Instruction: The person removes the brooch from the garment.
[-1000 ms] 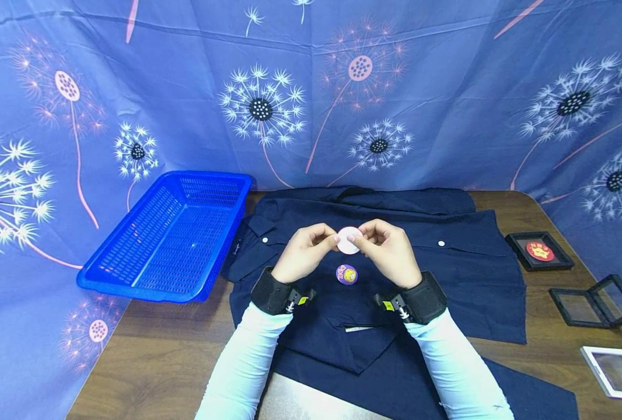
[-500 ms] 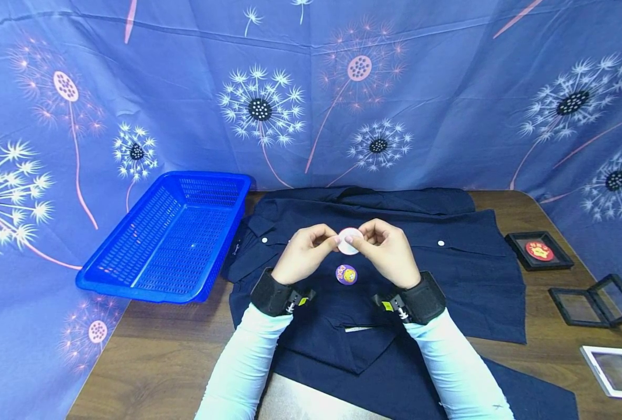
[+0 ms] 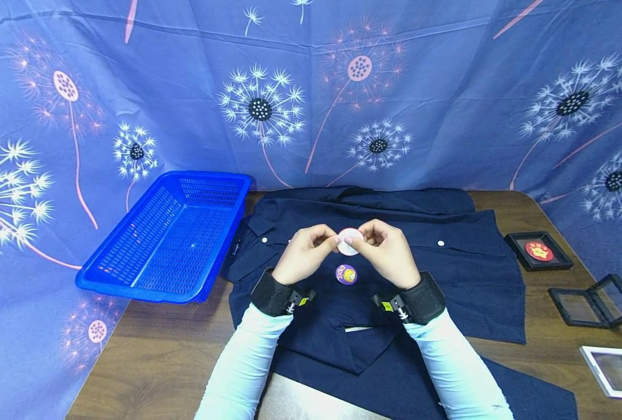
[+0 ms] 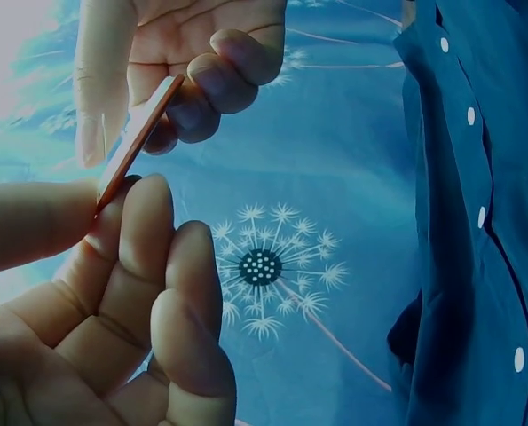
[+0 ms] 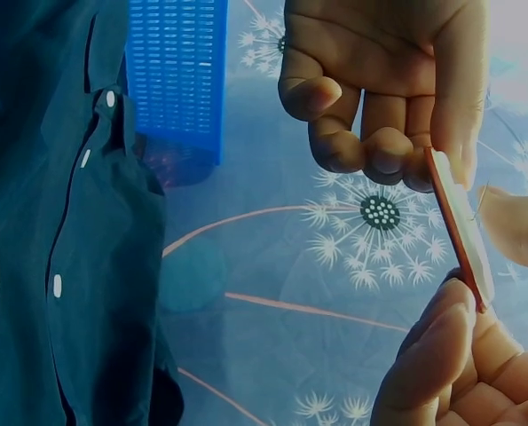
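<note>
Badge (image 3: 345,249): white back up, above the shirt (image 3: 463,297); pin (image 4: 104,133) sticking out.
Left hand (image 3: 307,252): pinches its nine o'clock edge.
Right hand (image 3: 392,252): grips it at three.
Change: almost none this second; pin seems still unfastened.
Table (image 3: 148,350): purple badge (image 3: 346,275) at six, basket (image 3: 143,296) at nine, cases (image 3: 581,307) toward four.
Cloth (image 3: 185,87): dandelion-printed, at twelve.

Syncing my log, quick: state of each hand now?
Left hand: pinching the round, white-backed, red-edged badge.
Right hand: holding that badge too.

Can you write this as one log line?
left grip: pinches white-backed badge | right grip: holds same badge | purple badge: on dark shirt
</note>
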{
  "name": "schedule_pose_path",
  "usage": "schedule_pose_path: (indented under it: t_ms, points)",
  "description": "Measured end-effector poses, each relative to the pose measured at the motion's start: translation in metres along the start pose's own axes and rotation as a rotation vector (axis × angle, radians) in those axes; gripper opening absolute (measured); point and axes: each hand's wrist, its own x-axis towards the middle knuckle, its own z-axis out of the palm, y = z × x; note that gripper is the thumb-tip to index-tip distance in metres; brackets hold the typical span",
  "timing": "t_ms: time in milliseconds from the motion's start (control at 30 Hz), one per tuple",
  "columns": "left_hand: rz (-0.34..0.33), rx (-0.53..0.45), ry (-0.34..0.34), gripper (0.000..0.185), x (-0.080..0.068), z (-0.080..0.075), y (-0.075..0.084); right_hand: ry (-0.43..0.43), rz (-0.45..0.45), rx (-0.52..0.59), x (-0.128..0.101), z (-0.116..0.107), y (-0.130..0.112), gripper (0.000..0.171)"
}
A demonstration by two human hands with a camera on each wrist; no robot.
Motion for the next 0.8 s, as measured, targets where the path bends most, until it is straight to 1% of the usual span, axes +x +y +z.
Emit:
schedule_pose_path:
  t_ms: [333, 467, 700, 800]
  points:
    - [-0.038, -0.026, -0.009, 0.015, 0.000, 0.000, 0.000, -0.026, 0.027, -0.002, 0.001, 0.000, 0.001, 0.012]
    - [-0.052, -0.061, -0.017, 0.016, 0.000, 0.001, 0.000, -0.036, 0.024, 0.006, 0.002, 0.001, 0.006, 0.012]
    - [-0.068, -0.085, -0.024, 0.019, 0.001, 0.001, 0.000, -0.036, 0.023, 0.023, 0.007, 0.006, 0.039, 0.014]
    - [-0.072, -0.091, -0.024, 0.019, 0.000, 0.001, 0.001, -0.027, 0.004, 0.032, 0.007, 0.006, 0.042, 0.015]
